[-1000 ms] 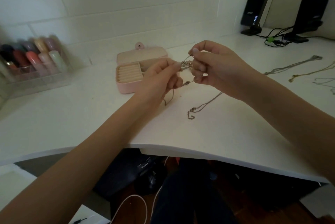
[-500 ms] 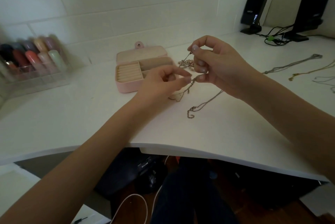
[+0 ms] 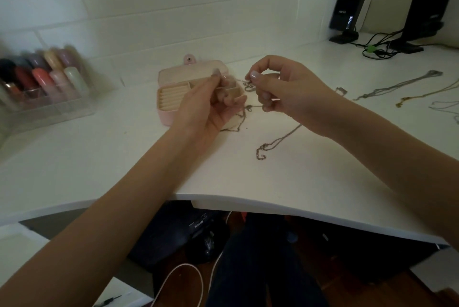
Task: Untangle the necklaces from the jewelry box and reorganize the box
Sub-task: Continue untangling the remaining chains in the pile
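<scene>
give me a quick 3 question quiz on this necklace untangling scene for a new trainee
1. True or false: the pink jewelry box on the white desk has its lid open.
2. Which hand pinches the tangled chain? A) left hand B) right hand C) neither
3. Fill in: the loose end of the chain lies on the ____.

Key
1. True; the ring rolls inside show.
2. B; the right hand pinches the knot with thumb and forefinger. The left hand is blurred, so its grip cannot be told.
3. desk; near the front edge, apart from the separated necklaces laid out at far right.
</scene>
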A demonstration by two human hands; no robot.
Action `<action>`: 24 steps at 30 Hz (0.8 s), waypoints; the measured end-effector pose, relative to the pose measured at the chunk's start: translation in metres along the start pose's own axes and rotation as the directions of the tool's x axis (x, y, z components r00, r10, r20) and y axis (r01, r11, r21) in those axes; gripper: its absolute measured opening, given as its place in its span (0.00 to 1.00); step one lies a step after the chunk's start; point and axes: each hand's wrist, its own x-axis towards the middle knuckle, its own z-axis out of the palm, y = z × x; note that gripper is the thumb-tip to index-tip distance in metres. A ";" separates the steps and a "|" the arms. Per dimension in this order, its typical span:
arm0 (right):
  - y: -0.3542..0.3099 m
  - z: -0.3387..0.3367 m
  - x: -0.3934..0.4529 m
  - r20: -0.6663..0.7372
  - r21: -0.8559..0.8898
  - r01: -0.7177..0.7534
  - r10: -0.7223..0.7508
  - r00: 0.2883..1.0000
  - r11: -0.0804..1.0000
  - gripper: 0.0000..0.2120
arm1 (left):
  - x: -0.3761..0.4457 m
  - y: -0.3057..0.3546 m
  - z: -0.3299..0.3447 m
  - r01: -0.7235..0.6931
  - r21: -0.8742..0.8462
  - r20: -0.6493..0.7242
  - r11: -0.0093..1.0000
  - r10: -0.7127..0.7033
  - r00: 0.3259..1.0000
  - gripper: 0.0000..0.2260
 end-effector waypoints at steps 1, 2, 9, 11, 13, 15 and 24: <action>0.000 0.000 0.000 0.005 0.044 0.002 -0.002 1.000 0.999 0.04 | 0.001 -0.001 0.001 -0.014 0.026 -0.023 1.000 0.015 1.000 0.14; -0.001 -0.001 0.000 0.010 0.092 -0.001 0.001 1.000 0.996 0.05 | 0.001 -0.001 0.001 -0.028 0.059 -0.033 0.998 0.030 0.999 0.14; -0.002 -0.004 0.000 -0.026 0.270 -0.031 0.040 0.999 0.962 0.05 | -0.005 -0.004 0.001 0.021 0.299 0.018 0.954 -0.027 0.999 0.19; -0.004 -0.004 -0.001 -0.047 0.273 -0.026 0.041 0.998 0.962 0.04 | -0.004 -0.004 0.002 0.089 0.261 0.060 0.961 -0.108 0.992 0.23; -0.005 -0.003 -0.001 -0.049 0.259 -0.019 0.033 0.998 0.966 0.04 | -0.004 -0.004 0.003 0.095 0.308 0.094 0.947 -0.129 0.987 0.27; -0.006 -0.003 -0.002 -0.056 0.233 -0.007 0.021 0.998 0.973 0.03 | -0.006 -0.003 0.006 0.073 0.363 0.113 0.929 -0.121 0.986 0.29; -0.004 -0.011 0.001 -0.282 0.099 -0.094 0.119 0.952 0.991 0.05 | -0.018 -0.003 0.003 -0.022 0.463 0.289 0.886 -0.128 0.949 0.20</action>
